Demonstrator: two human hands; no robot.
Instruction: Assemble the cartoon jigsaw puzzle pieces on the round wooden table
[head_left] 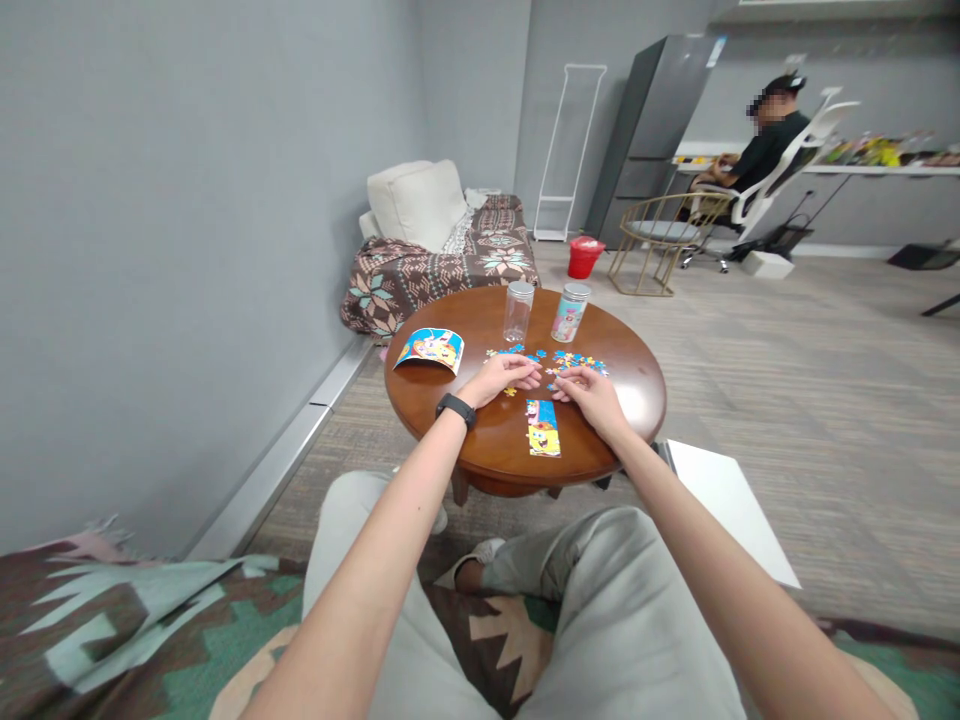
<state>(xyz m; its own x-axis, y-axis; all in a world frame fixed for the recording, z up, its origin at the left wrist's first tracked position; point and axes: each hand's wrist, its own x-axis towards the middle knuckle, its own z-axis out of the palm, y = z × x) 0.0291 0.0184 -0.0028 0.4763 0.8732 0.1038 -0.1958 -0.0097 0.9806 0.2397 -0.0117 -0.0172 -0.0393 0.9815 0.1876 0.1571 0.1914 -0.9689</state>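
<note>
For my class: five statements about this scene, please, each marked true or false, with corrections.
The clear jar and labelled jar stand on the round wooden table. True.
A band is on the right wrist. False: the black wristband is on the left.
The assembled puzzle section lies nearer the camera than the loose pieces. True.
A bin stands on the table. False: the red bin is on the floor.
The left hand and right hand are over the table. True.
</note>
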